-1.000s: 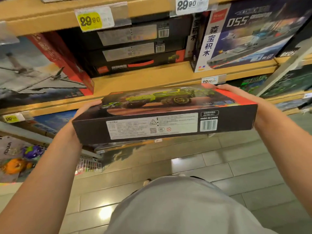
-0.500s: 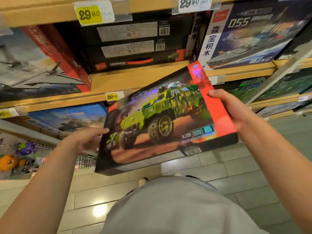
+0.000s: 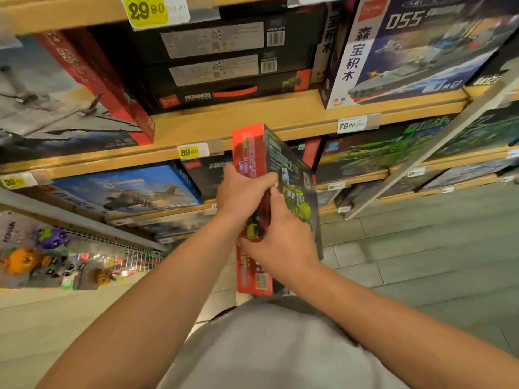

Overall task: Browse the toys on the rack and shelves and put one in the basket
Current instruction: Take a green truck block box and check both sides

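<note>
I hold a flat toy box with a green truck picture and a red side panel, turned on end in front of the wooden shelves. Its red narrow side faces me and the picture side faces right. My left hand grips the box's upper part, fingers curled over the red side. My right hand grips it lower down, from the right. No basket is in view.
Stacked black boxes and a white ship box sit on the upper shelf. A blue plane box lies on the shelf below. Blister-packed toys hang on a wire rack at lower left. Tiled floor lies to the right.
The box has turned from picture-up to standing on end with its red side toward me. My left hand, off the box half a second ago, now grips its upper part.
</note>
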